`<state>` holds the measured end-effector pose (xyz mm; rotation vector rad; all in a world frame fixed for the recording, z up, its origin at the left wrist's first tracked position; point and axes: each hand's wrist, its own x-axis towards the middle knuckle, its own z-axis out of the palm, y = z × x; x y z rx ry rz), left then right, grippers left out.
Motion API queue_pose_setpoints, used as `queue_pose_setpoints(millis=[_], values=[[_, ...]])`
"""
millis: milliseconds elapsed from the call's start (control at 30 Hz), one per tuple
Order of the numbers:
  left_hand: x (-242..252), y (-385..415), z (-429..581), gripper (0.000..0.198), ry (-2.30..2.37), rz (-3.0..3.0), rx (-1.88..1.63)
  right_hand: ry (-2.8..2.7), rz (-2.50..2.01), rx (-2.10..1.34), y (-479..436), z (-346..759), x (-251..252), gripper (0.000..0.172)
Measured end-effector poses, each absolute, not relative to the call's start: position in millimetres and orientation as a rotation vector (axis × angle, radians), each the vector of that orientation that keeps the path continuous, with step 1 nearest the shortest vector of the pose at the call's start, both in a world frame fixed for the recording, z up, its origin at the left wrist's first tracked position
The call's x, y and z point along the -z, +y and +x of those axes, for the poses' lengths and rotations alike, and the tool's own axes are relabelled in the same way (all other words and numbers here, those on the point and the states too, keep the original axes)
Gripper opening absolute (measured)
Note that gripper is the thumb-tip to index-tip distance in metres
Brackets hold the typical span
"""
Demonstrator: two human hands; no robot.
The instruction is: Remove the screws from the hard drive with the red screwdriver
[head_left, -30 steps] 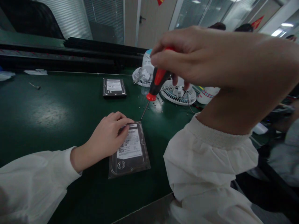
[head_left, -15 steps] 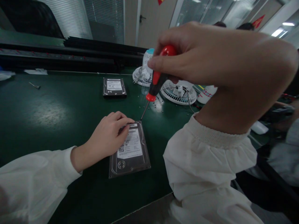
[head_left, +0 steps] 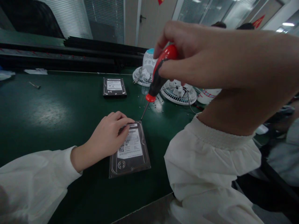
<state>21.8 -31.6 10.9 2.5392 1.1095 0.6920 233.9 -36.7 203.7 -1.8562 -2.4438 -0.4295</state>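
Observation:
A hard drive (head_left: 130, 152) with a white label lies flat on the green table (head_left: 51, 112) in front of me. My left hand (head_left: 107, 137) rests on its near-left part, fingers curled and pressing down on the label. Raised close to the camera, my right hand (head_left: 201, 56) is closed around the red and black handle of a screwdriver (head_left: 156, 81). The thin shaft slants down and its tip touches the far right corner of the drive.
A second hard drive (head_left: 114, 87) lies farther back on the table. Two white fan grilles (head_left: 178, 93) and other white parts sit at the back right, with several small screws (head_left: 155, 105) scattered near them. Other people's heads show beyond.
My right hand has turned on the screwdriver handle, with more of the red top now showing. The tip stays at the drive's corner and my left hand has not moved.

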Motion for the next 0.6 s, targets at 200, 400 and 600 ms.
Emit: queue_pose_setpoints(millis=[200, 400, 600], values=[[-11.2, -32.7, 20.9, 0.034, 1.121, 2.54, -0.681, -2.529, -1.627, 0.258, -38.5, 229.3, -204.6, 0.031], [-10.3, -32.2, 20.9, 0.035, 1.116, 2.544, -0.671, -2.613, -1.452, 0.185, -37.0, 227.8, -206.7, 0.038], [-10.5, -32.1, 20.1, 0.033, 1.118, 2.541, -0.667, -2.495, -1.5, 0.216, -37.6, 220.9, -204.8, 0.039]])
